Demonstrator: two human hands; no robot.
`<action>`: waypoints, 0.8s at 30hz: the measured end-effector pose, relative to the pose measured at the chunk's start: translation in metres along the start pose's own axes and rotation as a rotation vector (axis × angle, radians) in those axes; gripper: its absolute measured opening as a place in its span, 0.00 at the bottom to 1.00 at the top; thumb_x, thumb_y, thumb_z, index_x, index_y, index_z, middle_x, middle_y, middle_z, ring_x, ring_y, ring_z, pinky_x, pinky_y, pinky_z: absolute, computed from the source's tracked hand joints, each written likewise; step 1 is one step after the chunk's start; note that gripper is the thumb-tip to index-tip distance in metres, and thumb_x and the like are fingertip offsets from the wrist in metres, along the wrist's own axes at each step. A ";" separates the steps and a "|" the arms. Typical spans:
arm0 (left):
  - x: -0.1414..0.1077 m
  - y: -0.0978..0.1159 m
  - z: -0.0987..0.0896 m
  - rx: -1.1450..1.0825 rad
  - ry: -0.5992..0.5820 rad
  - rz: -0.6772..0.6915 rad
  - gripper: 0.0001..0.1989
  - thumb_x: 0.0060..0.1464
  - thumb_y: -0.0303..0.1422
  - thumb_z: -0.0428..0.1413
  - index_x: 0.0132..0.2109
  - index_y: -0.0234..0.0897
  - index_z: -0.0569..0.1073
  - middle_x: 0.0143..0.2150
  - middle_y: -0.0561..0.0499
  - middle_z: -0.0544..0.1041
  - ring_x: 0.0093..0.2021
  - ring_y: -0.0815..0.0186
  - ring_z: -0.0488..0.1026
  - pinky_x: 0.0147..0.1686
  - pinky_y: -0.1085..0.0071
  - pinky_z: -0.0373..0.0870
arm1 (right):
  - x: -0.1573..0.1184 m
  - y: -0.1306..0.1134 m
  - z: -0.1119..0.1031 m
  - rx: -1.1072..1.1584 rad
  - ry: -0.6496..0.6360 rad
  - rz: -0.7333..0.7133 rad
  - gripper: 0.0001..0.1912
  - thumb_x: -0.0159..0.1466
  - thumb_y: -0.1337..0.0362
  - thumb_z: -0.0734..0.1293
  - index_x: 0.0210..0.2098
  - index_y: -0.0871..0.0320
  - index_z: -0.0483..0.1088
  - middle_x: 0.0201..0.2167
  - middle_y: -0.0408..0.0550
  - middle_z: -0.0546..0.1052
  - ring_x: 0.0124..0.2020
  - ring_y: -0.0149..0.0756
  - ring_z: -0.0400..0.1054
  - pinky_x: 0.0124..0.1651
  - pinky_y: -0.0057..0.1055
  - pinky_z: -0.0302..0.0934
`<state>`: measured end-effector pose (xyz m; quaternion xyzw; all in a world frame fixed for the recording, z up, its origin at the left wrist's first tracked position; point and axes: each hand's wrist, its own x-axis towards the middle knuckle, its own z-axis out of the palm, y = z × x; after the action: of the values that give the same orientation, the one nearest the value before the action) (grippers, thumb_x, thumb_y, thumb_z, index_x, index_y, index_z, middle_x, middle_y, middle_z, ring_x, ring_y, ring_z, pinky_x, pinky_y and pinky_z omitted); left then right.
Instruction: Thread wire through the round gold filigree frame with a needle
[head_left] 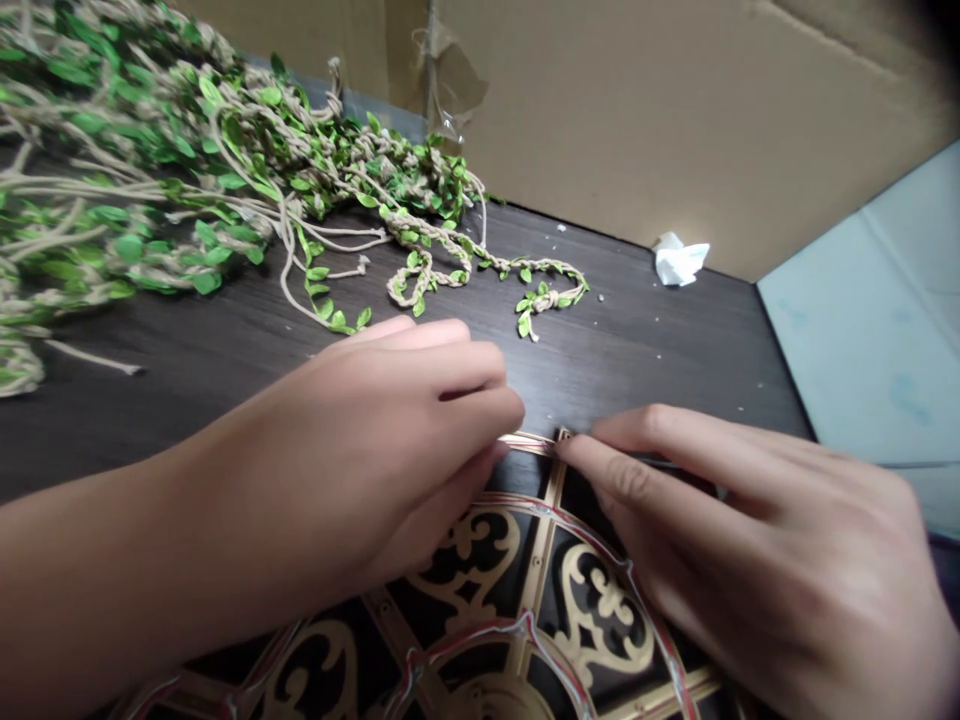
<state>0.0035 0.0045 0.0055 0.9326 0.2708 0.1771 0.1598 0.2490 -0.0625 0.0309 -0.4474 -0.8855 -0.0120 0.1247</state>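
In the head view, the left hand (pixel 360 440) curls its pressed-together fingers against the top rim of a black-and-gold ornamental panel (pixel 480 560), while the right hand (pixel 720 540) pinches that rim between thumb and forefinger. Beyond, a dark wood table (pixel 637 350) holds a leafy jute vine (pixel 420 230) and crumpled white paper (pixel 680 260), before a cardboard wall (pixel 637 120).

Flat tan cardboard sheet (pixel 637 110) upright at 12 o'clock, torn clear tape (pixel 450 75) on it; dark wood-grain surface (pixel 660 340) in front; pale blue flat panel (pixel 862 330) at 3 o'clock.
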 end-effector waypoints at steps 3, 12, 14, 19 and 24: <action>0.001 0.000 0.002 0.000 0.007 -0.001 0.09 0.66 0.30 0.50 0.39 0.39 0.75 0.38 0.49 0.73 0.37 0.60 0.67 0.36 0.61 0.61 | 0.000 -0.002 0.003 0.039 0.018 0.032 0.08 0.69 0.66 0.66 0.45 0.56 0.78 0.35 0.44 0.77 0.29 0.31 0.68 0.28 0.33 0.56; 0.001 0.002 0.004 0.013 0.005 -0.023 0.08 0.65 0.31 0.51 0.41 0.40 0.75 0.38 0.50 0.74 0.37 0.61 0.68 0.38 0.61 0.63 | -0.001 -0.008 0.009 0.146 0.050 0.153 0.10 0.67 0.68 0.69 0.47 0.54 0.77 0.39 0.44 0.78 0.32 0.30 0.70 0.31 0.30 0.64; 0.000 0.003 0.004 -0.001 0.005 -0.030 0.09 0.66 0.31 0.51 0.40 0.40 0.75 0.38 0.50 0.75 0.37 0.61 0.68 0.38 0.61 0.63 | -0.002 -0.007 0.007 0.178 0.083 0.164 0.12 0.66 0.69 0.70 0.49 0.55 0.77 0.41 0.45 0.78 0.35 0.31 0.72 0.33 0.30 0.66; 0.000 0.003 0.005 -0.016 0.011 -0.043 0.08 0.66 0.32 0.51 0.42 0.41 0.76 0.39 0.50 0.76 0.38 0.61 0.69 0.38 0.62 0.64 | -0.005 0.000 0.003 0.248 0.128 0.148 0.14 0.66 0.73 0.70 0.50 0.57 0.76 0.44 0.46 0.78 0.39 0.30 0.73 0.39 0.28 0.69; 0.000 0.002 0.005 -0.023 0.017 -0.054 0.07 0.63 0.32 0.53 0.45 0.42 0.76 0.39 0.48 0.77 0.40 0.59 0.71 0.40 0.61 0.67 | -0.003 0.008 0.002 0.284 0.056 0.102 0.12 0.65 0.74 0.69 0.48 0.59 0.76 0.44 0.49 0.78 0.41 0.32 0.74 0.42 0.30 0.71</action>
<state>0.0068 0.0018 0.0020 0.9214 0.2953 0.1839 0.1731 0.2565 -0.0600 0.0278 -0.4691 -0.8506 0.1075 0.2118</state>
